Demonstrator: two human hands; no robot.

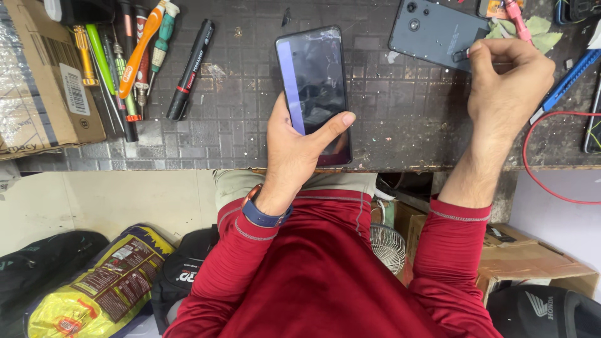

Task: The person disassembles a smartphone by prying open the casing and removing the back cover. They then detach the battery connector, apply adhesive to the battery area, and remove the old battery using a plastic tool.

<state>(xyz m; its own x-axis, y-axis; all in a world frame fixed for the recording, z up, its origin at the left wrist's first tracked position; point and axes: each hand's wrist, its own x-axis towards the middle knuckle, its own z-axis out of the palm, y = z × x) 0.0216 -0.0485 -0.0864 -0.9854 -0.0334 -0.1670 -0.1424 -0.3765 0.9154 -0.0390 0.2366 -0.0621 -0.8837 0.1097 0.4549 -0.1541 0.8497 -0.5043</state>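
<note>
Red sleeves fill the near edge of your view, with a blue watch [261, 216] strapped on your left wrist. Below the bench, on the floor, sit a yellow printed bag [94, 291] and a black bag [188, 269] to your left, and a small white fan [387, 247] and a cardboard box [526, 260] to your right.

Your left hand [294, 150] is clamped around a phone [314, 87], thumb pressed across its lower glass; you hold it just above the front edge of the dark, scuffed, square-patterned workbench [400, 125]. The screen is dark with a pale violet strip down its left side.

Farther out, your right hand [507, 81] has its fingers pinched together on a small dark part at the edge of a grey phone back cover [432, 31], which lies flat on the bench. A blue utility knife [566, 81] and a red wire [551, 156] lie to the right of that hand.

At the far left lie a black marker [191, 69], a cluster of screwdrivers [122, 69] with an orange-handled brush [141, 50], and another cardboard box [44, 81].
</note>
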